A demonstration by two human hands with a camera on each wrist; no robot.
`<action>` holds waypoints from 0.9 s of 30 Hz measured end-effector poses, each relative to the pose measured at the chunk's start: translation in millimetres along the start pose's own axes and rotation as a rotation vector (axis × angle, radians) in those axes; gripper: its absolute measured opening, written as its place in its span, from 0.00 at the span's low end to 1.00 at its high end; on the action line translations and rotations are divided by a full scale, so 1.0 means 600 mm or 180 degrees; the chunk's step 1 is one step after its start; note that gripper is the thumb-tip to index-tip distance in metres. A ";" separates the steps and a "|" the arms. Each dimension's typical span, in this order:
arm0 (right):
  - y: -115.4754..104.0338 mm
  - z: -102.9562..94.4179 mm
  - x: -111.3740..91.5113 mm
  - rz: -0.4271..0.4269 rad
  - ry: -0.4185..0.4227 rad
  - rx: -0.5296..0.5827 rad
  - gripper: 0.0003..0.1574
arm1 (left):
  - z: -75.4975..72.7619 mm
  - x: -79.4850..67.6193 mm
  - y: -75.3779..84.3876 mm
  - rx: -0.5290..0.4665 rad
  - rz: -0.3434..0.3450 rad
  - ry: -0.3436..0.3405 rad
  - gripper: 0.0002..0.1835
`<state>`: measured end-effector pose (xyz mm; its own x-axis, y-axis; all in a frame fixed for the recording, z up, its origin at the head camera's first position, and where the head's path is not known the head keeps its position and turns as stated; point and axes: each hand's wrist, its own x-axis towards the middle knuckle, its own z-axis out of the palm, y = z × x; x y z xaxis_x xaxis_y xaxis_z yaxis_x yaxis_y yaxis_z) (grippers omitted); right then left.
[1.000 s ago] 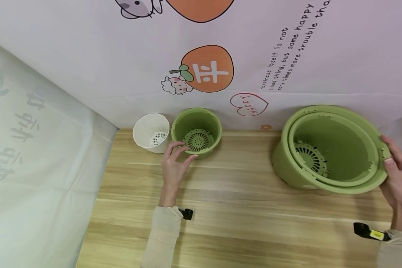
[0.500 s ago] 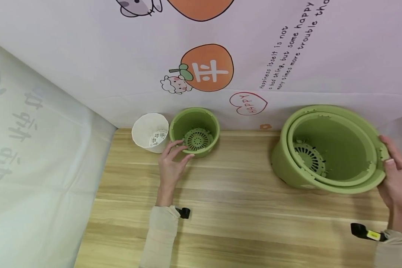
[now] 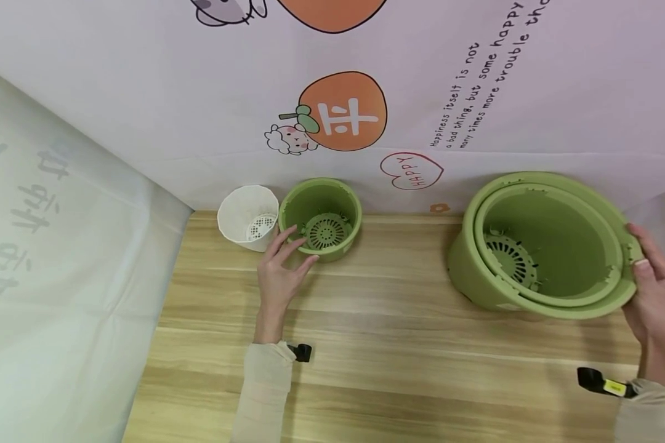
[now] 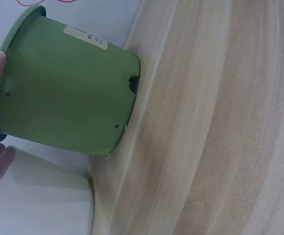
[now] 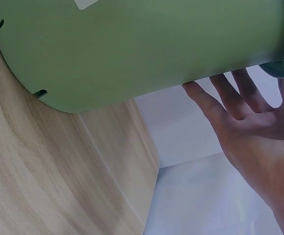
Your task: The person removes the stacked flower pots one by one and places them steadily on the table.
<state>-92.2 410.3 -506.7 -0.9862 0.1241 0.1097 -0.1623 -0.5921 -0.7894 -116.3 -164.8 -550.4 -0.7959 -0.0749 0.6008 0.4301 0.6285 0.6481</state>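
Note:
On the right, two large green plastic flowerpots stand nested: an outer pot (image 3: 479, 286) and an inner pot (image 3: 573, 246) with a slotted bottom. My right hand (image 3: 658, 295) grips the outer pot's right rim, thumb on top; in the right wrist view its fingers lie along the outer wall. A small green flowerpot (image 3: 321, 195) stands at the left by the wall. My left hand (image 3: 277, 277) is at its front left, fingers spread, the thumb near the rim in the left wrist view. Whether the fingertips touch the pot is hard to tell.
A white flowerpot (image 3: 235, 215) with a perforated bottom stands close against the small green one. A printed cloth wall (image 3: 210, 111) rises behind, and a pale sheet (image 3: 88, 277) borders the left. Wood-grain tabletop (image 3: 421, 344) lies between and in front of the pots.
My left hand has drawn slightly left, its fingers a little more off the small green flowerpot's rim. The right hand keeps its grip on the large flowerpot, almost unmoved.

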 end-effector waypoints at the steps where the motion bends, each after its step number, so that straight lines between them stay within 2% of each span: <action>1: 0.000 0.000 0.000 -0.0011 -0.0012 -0.0011 0.32 | 0.000 -0.001 0.001 0.0022 0.0009 0.0008 0.23; 14: 0.002 0.002 0.004 -0.0087 -0.0110 0.0221 0.31 | -0.004 -0.002 0.007 0.0126 0.0054 0.0026 0.26; 23: 0.003 0.007 0.005 -0.0041 0.0004 0.0385 0.30 | -0.002 0.003 0.016 0.0061 0.0154 0.0049 0.27; 27: 0.001 0.010 0.005 -0.0005 0.0131 0.0262 0.30 | -0.001 0.009 0.025 -0.0059 0.0268 -0.0021 0.29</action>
<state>-95.6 405.9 -503.2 -0.9840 0.1566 0.0847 -0.1677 -0.6552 -0.7366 -113.9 -156.0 -537.0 -0.7592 -0.0173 0.6506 0.5034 0.6180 0.6039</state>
